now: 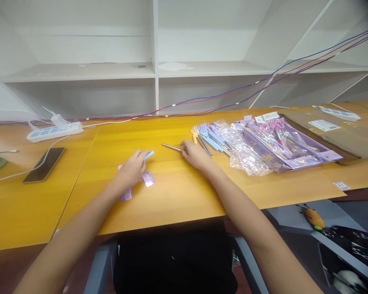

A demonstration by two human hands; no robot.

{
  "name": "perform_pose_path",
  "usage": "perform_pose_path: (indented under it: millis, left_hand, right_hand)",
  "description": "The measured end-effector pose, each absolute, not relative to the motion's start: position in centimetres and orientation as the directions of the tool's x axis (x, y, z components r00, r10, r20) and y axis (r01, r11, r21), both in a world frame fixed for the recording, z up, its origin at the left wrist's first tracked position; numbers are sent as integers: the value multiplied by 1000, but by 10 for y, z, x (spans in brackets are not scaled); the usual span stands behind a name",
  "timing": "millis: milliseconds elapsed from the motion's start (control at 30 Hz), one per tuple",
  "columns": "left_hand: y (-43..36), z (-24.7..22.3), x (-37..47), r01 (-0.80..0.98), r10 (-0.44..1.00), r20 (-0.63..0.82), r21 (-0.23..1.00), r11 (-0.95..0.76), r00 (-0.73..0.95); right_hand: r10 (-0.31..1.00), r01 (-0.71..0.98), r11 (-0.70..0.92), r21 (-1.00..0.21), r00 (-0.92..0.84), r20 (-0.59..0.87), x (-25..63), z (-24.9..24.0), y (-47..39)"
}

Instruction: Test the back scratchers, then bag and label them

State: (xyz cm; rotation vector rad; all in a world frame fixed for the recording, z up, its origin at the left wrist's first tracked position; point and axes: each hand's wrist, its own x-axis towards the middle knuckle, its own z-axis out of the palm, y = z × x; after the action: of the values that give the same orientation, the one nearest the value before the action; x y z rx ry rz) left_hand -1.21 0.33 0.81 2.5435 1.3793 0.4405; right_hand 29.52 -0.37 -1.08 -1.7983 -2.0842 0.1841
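Left hand (pixel 131 167): fingers closed on a light-blue piece (pixel 149 155), its end projecting to the right of the fingertips. Purple cards (pixel 149 179): on the tabletop (pixel 178 200), partly covered by and just beside this hand. Right hand (pixel 194 153): fingertips at a silver rod (pixel 171 147), which extends to their left; whether gripped or merely touched, cannot tell. Fork-ended sticks (pixel 216 138): grouped just beyond and right of the right hand. Clear plastic wrap (pixel 248 159): farther right.
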Motion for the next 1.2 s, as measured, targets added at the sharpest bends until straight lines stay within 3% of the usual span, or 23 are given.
perform_pose_path:
  millis: [233, 600, 1200]
  left_hand:
    - [1, 8, -11, 773, 800, 54, 228, -592, 597]
    - [5, 2, -13, 736, 759, 101, 193, -649, 643]
    - [9, -4, -16, 701, 729, 148, 205, -684, 668]
  right_hand:
    - [972, 920, 198, -338, -141, 186, 292, -10, -5]
    - [962, 926, 248, -285, -200, 187, 296, -11, -6]
    - [959, 917, 248, -311, -187, 214, 301, -18, -1]
